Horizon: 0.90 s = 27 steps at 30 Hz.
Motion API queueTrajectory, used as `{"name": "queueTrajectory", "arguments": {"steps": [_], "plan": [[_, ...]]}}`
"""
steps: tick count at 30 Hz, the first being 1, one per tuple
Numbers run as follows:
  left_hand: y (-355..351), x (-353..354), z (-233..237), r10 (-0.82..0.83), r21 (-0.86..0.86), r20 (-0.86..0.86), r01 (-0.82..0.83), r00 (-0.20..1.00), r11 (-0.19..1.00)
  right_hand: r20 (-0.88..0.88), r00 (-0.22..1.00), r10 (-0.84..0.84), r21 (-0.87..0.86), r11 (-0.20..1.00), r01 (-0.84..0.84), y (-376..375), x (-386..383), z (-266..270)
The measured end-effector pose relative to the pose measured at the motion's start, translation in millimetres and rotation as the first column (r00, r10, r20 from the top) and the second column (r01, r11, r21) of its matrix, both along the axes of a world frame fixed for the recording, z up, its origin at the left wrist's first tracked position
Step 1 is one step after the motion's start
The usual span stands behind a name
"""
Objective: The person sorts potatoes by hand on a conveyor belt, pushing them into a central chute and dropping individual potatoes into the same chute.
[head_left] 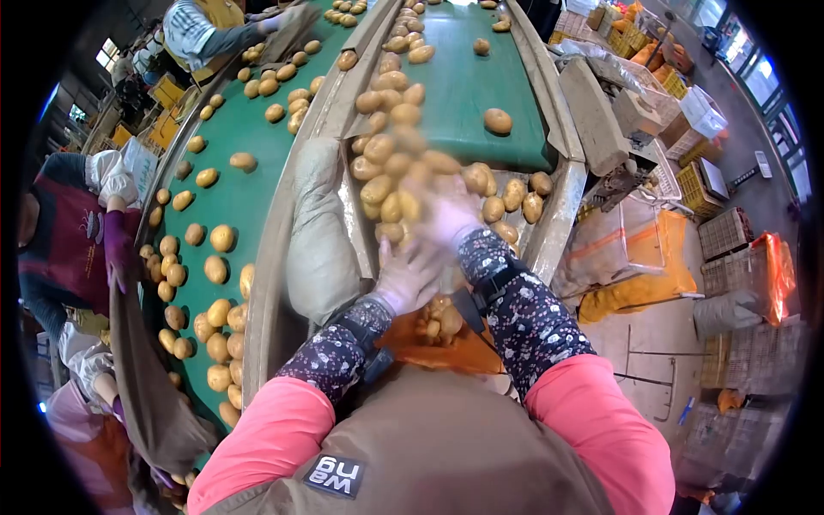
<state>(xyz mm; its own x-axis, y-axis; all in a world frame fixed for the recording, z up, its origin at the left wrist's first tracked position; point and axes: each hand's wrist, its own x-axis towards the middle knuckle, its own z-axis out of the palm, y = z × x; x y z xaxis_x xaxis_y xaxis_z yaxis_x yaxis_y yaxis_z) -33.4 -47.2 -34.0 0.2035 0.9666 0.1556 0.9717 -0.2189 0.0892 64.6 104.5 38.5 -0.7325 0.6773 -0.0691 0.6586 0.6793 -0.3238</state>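
Potatoes point(390, 176) are heaped at the end of the conveyor, where they spill into a chute point(549, 215). My left hand point(410, 276) lies at the near edge of the heap with its fingers stretched out, next to the closest potatoes. Just beyond it, my right hand point(448, 213) is over the heap and smeared by motion, so its fingers cannot be read. Below my hands an orange mesh bag point(429, 348) shows several potatoes in its mouth; my forearms partly hide it.
A stuffed grey sack point(322, 232) lines the chute's left wall. Left of it runs a second green belt point(236, 193) carrying many potatoes, with co-workers point(73, 232) along its far side. On the right are crates point(725, 232), a filled yellow sack point(644, 275) and a wooden board point(592, 116).
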Motion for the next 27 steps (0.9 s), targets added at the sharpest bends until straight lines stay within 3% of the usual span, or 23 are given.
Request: {"name": "queueTrajectory", "arguments": {"steps": [1,3,4,6,7,8,10,13,16,19,20,21,24,25,27], "plan": [[2,0,-5,0.068,0.111,0.086,-0.077,0.994,0.991,-0.12,0.993,0.019,-0.032,0.999,-0.023,1,13,-11],[9,4,4,0.162,0.271,0.271,-0.237,0.949,0.933,-0.067,0.997,0.033,0.199,0.98,-0.019,-10,27,-36],[9,4,-1,0.276,0.254,0.274,-0.346,0.921,0.903,-0.054,0.998,0.028,0.18,0.983,-0.018,-15,32,-55],[26,5,-5,0.361,0.298,0.445,-0.515,0.82,0.803,-0.026,0.999,0.018,0.143,0.99,-0.014,-24,44,-92],[33,5,-5,0.446,0.263,0.375,-0.554,0.813,0.79,-0.054,0.998,-0.029,0.199,0.979,0.039,-40,53,-80],[36,6,-4,0.469,0.199,0.308,-0.538,0.828,0.819,-0.084,0.994,-0.073,0.253,0.963,0.092,-55,63,-65],[38,6,12,0.499,0.07,0.17,-0.515,0.85,0.854,0.0,0.999,-0.05,0.152,0.987,0.05,-68,74,-35],[37,4,8,0.421,0.04,0.214,-0.438,0.882,0.898,0.074,0.997,0.016,0.064,0.998,-0.02,-67,73,-30],[34,3,11,0.365,0.023,0.229,-0.38,0.903,0.925,-0.199,0.974,-0.11,0.265,0.951,0.161,-34,76,-47],[25,0,20,0.277,-0.046,0.228,-0.274,0.933,0.961,-0.121,0.905,-0.407,0.17,0.89,0.423,14,75,-8],[23,-2,24,0.237,-0.071,0.231,-0.226,0.944,0.971,-0.156,0.864,-0.478,0.158,0.852,0.5,34,75,-18],[18,1,20,0.114,0.091,0.111,-0.124,0.987,0.988,-0.189,0.817,-0.546,0.142,0.808,0.572,39,73,-14],[8,3,11,-0.02,0.074,0.045,0.017,0.999,0.997,0.1,0.869,-0.484,-0.049,0.87,0.491,17,59,-13],[7,2,11,-0.042,0.113,0.046,0.037,0.998,0.993,0.168,0.886,-0.432,-0.028,0.897,0.442,6,56,-5],[3,1,7,-0.08,0.18,0.05,0.07,0.996,0.981,0.138,0.906,-0.399,-0.058,0.91,0.41,-3,56,-16]]}}
